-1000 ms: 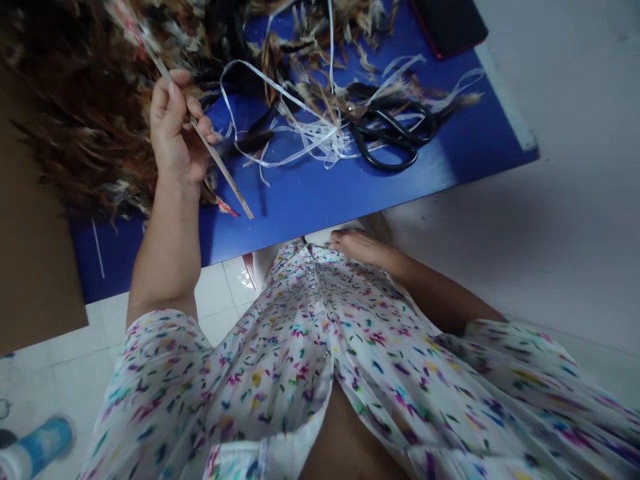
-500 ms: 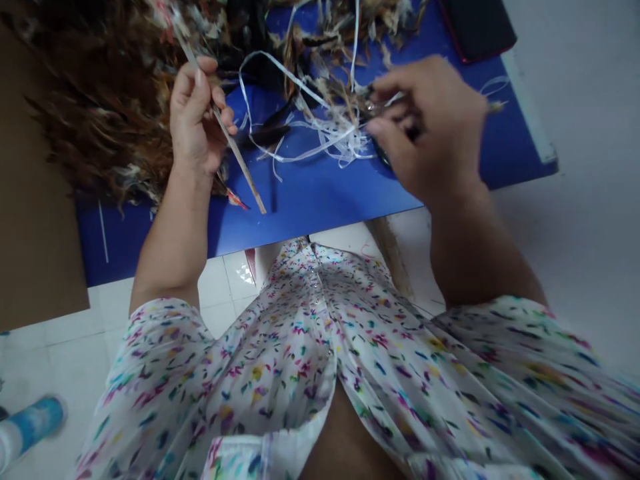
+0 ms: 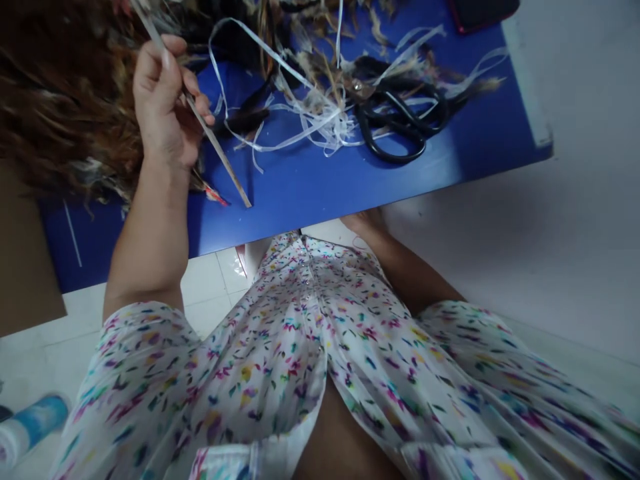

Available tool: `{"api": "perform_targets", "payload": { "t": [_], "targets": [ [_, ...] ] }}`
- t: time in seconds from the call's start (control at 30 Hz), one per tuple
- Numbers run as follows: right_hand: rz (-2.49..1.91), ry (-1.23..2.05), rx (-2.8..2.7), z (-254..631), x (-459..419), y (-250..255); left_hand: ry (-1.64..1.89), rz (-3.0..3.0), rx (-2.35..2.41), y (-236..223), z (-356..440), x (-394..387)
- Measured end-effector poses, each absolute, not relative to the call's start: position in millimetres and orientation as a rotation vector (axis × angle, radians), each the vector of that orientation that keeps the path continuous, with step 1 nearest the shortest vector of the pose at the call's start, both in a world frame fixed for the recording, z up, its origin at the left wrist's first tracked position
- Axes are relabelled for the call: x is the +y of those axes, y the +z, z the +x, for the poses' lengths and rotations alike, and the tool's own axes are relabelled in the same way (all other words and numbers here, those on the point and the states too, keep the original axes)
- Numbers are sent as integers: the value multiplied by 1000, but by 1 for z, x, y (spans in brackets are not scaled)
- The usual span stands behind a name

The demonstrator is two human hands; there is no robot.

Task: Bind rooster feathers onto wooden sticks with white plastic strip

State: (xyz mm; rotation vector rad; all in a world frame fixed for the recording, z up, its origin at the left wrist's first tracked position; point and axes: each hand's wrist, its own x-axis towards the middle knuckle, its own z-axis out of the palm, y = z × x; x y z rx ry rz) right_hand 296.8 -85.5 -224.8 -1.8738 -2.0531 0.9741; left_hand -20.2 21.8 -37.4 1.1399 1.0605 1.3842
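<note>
Closed around a thin wooden stick is my left hand, above the left part of the blue table. Something reddish shows at the stick's far end, cut off by the top of the view. My right hand is down under the table's front edge, its fingers hidden by the tabletop. Black-handled scissors lie on the table, among loose feathers. Left of them is a tangle of white plastic strips. A large heap of brown feathers spreads beyond my left hand.
A brown cardboard piece stands at the left edge. At the back right corner lies a dark phone-like object with a red rim. A blue and white cylinder is on the tiled floor. A pale wall borders the right side.
My right hand has left the scissors and dropped below the table edge, leaving them lying there. My left hand still holds the stick; the view has shifted slightly.
</note>
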Motion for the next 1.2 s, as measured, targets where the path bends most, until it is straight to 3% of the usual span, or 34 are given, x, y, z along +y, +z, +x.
{"api": "perform_targets", "payload": {
  "t": [0.13, 0.3, 0.5, 0.67, 0.77, 0.9, 1.03, 1.2],
  "targets": [
    [-1986, 990, -2005, 301, -81, -230, 1395, 1161, 1085, -38, -19, 22],
    [-1785, 1120, -2174, 331, -117, -208, 1381, 1202, 1078, -37, -18, 21],
    [-1278, 1287, -2153, 345, -159, -103, 1415, 1166, 1047, -42, -21, 22],
    [-965, 927, -2045, 319, -127, -38, 1478, 1041, 1020, -48, -25, 20],
    [-946, 517, -2125, 285, -85, -36, 1522, 950, 1058, -46, -26, 18],
    [-552, 278, -2628, 231, -46, -55, 1568, 938, 1041, -37, -28, 14],
    [-313, 177, -2918, 193, -23, -72, 1584, 953, 981, -28, -32, 9],
    [-371, 132, -2966, 170, 27, -74, 1562, 968, 925, -26, -37, 7]
  ]
}}
